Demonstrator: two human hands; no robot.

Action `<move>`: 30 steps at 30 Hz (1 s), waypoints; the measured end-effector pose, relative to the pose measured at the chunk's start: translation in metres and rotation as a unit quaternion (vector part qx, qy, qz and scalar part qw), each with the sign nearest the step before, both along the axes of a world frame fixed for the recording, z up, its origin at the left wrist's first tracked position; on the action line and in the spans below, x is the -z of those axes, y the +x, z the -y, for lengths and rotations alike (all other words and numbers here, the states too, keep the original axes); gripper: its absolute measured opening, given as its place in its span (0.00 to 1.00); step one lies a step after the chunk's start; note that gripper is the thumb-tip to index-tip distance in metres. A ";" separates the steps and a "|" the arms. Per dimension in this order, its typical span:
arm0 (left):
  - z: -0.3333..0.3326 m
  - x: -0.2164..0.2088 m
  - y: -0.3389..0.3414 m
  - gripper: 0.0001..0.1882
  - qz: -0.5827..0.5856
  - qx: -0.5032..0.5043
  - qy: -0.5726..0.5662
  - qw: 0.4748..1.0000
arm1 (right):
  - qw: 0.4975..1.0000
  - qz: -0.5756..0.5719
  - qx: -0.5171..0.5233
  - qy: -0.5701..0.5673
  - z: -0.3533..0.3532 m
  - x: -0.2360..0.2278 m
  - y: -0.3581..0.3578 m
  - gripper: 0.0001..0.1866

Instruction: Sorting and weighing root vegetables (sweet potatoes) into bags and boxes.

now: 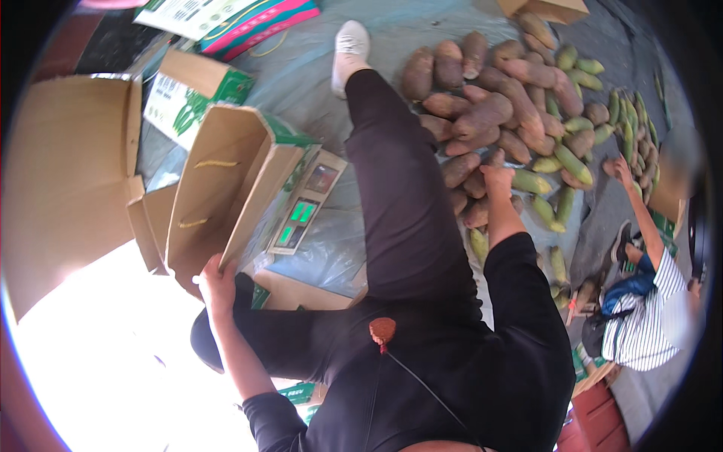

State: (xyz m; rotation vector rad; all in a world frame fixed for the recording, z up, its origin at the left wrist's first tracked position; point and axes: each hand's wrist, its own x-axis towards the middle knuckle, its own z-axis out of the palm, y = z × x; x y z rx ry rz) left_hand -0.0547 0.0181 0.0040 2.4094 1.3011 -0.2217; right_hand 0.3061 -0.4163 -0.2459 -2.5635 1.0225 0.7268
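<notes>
My left hand (217, 288) grips the near edge of an open cardboard box (252, 169), fingers closed over its wall. The box is tilted, shows bare brown board inside with two yellow cord handles, and I see no produce in it. A digital scale (310, 200) with a green lit display is at the box's right side. My right hand (497, 183) is closed round a reddish-brown tuber (494, 157), which looks like a sweet potato, at the near edge of a heap of similar tubers (482, 117). Long green vegetables (570, 162), perhaps green radishes, lie along the heap's right side.
A large open carton (71, 188) stands at far left, with a white-and-green box (192, 98) behind. My outstretched leg (403, 188) lies between box and heap, on plastic sheeting (301, 83). At right, a person in a striped shirt (640, 331) reaches toward another pile (636, 139).
</notes>
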 end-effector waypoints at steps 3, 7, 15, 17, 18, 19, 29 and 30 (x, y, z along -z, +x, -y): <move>0.001 0.004 0.004 0.09 0.011 0.010 -0.009 1.000 | 0.992 0.119 -0.015 0.039 0.021 0.015 -0.010 0.45; 0.002 -0.001 -0.007 0.10 0.024 0.017 0.007 1.000 | 0.979 0.152 -0.039 0.130 0.009 -0.010 -0.026 0.42; 0.009 -0.005 -0.007 0.09 0.037 0.069 0.020 0.997 | 0.774 0.411 -0.123 0.466 -0.027 -0.115 0.020 0.32; 0.009 -0.001 -0.005 0.09 0.043 0.076 0.017 0.996 | 0.737 0.427 -0.174 0.494 -0.057 -0.173 0.032 0.32; 0.008 -0.001 -0.005 0.09 0.043 0.081 0.019 0.996 | 0.711 0.428 -0.188 0.525 -0.074 -0.202 0.035 0.33; 0.008 -0.003 -0.006 0.09 0.045 0.081 0.022 0.995 | 0.682 0.422 -0.222 0.555 -0.097 -0.230 0.035 0.33; -0.005 0.005 -0.018 0.10 0.030 0.099 0.020 0.994 | 0.395 0.400 -0.642 0.522 -0.325 -0.345 -0.066 0.27; -0.002 0.004 -0.007 0.09 0.041 0.103 -0.001 0.994 | 0.389 0.376 -0.688 0.484 -0.343 -0.332 -0.075 0.27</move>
